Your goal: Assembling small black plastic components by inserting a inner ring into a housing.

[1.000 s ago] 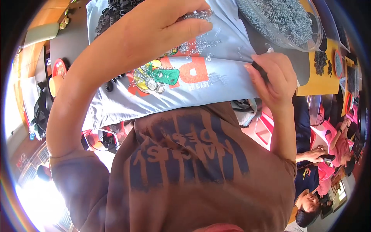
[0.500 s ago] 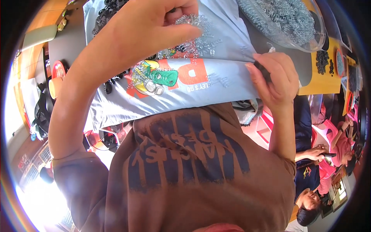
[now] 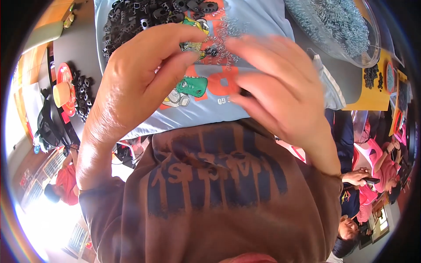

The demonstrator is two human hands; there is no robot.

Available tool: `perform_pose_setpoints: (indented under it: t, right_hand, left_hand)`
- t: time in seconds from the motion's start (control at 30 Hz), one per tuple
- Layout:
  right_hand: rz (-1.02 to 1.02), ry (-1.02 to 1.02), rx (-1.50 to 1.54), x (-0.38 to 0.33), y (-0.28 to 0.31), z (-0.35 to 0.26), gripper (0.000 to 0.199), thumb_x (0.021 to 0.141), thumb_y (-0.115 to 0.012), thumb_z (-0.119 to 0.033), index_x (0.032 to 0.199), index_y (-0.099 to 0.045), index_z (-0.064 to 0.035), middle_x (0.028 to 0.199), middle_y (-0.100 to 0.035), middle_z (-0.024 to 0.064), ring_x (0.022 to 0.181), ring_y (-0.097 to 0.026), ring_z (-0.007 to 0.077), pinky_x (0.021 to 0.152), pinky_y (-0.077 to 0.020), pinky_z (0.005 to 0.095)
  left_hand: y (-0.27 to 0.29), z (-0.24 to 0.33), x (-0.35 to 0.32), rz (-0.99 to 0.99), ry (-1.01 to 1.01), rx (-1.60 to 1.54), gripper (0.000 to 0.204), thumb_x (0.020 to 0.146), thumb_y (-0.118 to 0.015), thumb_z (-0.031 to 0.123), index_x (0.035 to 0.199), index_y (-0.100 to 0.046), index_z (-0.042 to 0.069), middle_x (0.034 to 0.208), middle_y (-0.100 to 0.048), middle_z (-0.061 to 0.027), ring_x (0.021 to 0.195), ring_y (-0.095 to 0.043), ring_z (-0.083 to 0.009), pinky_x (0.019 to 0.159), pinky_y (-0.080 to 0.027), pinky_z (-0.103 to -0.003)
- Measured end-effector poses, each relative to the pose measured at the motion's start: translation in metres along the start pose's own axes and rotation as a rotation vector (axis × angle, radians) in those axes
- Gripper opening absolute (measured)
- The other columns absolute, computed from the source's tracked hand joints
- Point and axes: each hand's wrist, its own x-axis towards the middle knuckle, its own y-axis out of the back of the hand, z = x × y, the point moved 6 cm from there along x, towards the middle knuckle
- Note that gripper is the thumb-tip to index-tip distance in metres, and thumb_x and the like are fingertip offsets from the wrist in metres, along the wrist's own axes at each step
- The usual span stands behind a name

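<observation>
Over a light blue printed cloth (image 3: 153,127), my left hand (image 3: 140,74) is curled with a gap between thumb and forefinger; I see nothing held there, and its other fingers are hidden. My right hand (image 3: 285,87), smeared by motion, faces it, its fingers bent around a small black plastic piece (image 3: 245,93) that shows only in part. Its forefinger reaches the small metal coil springs (image 3: 230,28) scattered on the cloth. Beyond my left hand lies a heap of black plastic pieces (image 3: 136,19) that look like cord locks.
A clear bowl (image 3: 372,55) full of coil springs stands at the far right, beside a yellow sheet (image 3: 377,98) bearing more black pieces. To the left are a red plate (image 3: 66,79) and a pile of black pieces (image 3: 82,94). Other people sit at the right and lower left.
My left hand has drawn back toward me from the springs, uncovering the black heap. My right hand has moved left from the cloth's right side to the middle. The cloth's right edge has shifted.
</observation>
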Motion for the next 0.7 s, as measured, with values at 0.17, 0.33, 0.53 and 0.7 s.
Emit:
perform_pose_setpoints:
  t: [0.17, 0.33, 0.53, 0.7]
  right_hand:
    - [-0.174, -0.060, -0.180, 0.014, -0.010, 0.016, 0.026, 0.073, -0.078, -0.014, 0.090, -0.061, -0.0050, 0.114, -0.067, 0.0089, 0.108, -0.062, 0.0298, 0.098, -0.0460, 0.0479]
    - [-0.219, -0.086, -0.055, 0.008, -0.008, 0.011, 0.027, 0.073, -0.077, -0.014, 0.094, -0.062, -0.0059, 0.111, -0.068, 0.0086, 0.108, -0.063, 0.0297, 0.098, -0.0453, 0.0483]
    - [-0.227, -0.039, -0.067, 0.007, -0.017, 0.009, 0.026, 0.073, -0.078, -0.014, 0.091, -0.061, -0.0057, 0.109, -0.067, 0.0100, 0.107, -0.063, 0.0292, 0.097, -0.0456, 0.0487]
    - [-0.147, -0.100, -0.094, 0.008, -0.003, 0.018, 0.027, 0.072, -0.079, -0.013, 0.091, -0.061, -0.0051, 0.109, -0.067, 0.0108, 0.104, -0.064, 0.0303, 0.095, -0.0469, 0.0491]
  left_hand:
    - [0.008, -0.005, -0.014, 0.114, -0.008, 0.143, 0.022, 0.092, -0.059, 0.001, 0.112, -0.065, 0.002, 0.078, -0.059, -0.0017, 0.073, -0.053, -0.0067, 0.067, -0.043, -0.021]
    - [-0.005, -0.008, -0.010, 0.143, -0.217, 0.220, 0.022, 0.084, -0.064, -0.002, 0.106, -0.067, 0.002, 0.081, -0.062, -0.0056, 0.074, -0.057, -0.0163, 0.068, -0.045, -0.028]
    - [-0.016, -0.002, -0.004, 0.070, -0.323, 0.439, 0.025, 0.075, -0.071, -0.001, 0.099, -0.068, 0.003, 0.077, -0.057, -0.0087, 0.071, -0.055, -0.0278, 0.068, -0.046, -0.037]
    - [-0.011, -0.001, -0.006, 0.112, -0.290, 0.467, 0.022, 0.075, -0.072, 0.001, 0.097, -0.069, 0.004, 0.076, -0.056, -0.0084, 0.072, -0.055, -0.0275, 0.069, -0.046, -0.036]
